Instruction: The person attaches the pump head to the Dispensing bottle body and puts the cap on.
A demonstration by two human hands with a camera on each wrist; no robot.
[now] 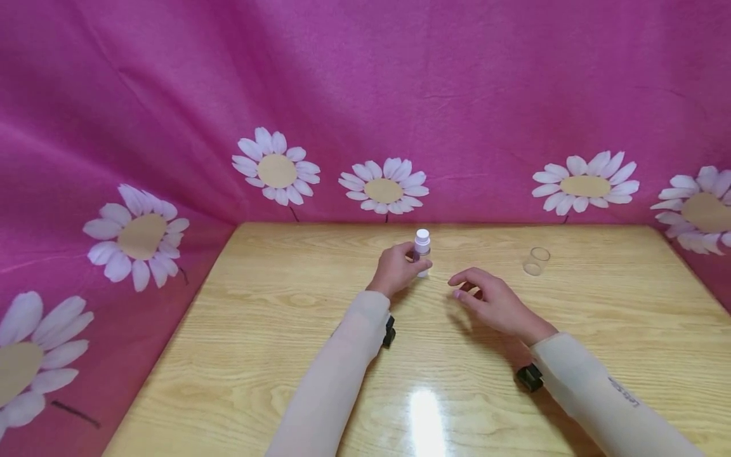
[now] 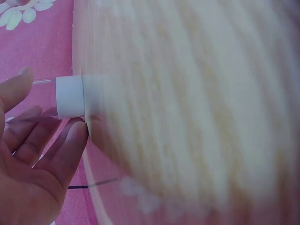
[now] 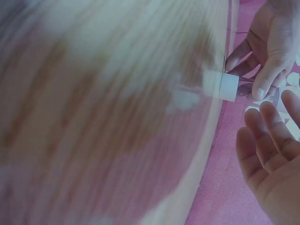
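A small clear bottle (image 1: 422, 240) with a white top and a white base stands upright near the far edge of the table. My left hand (image 1: 395, 269) holds it around its clear middle, thumb on the near side. In the left wrist view the white base (image 2: 70, 97) shows between thumb and fingers, at the tabletop. To the right of the bottle, my right hand (image 1: 495, 303) hovers apart from it with loosely bent fingers and holds nothing. The right wrist view shows its spread fingers (image 3: 269, 140) close to the bottle's base (image 3: 228, 86).
A clear, hollow cylinder (image 1: 536, 261), like a see-through cap, stands on the wooden table (image 1: 257, 355) at the right. A pink cloth (image 1: 468, 114) with white flowers hangs behind the table and along its sides.
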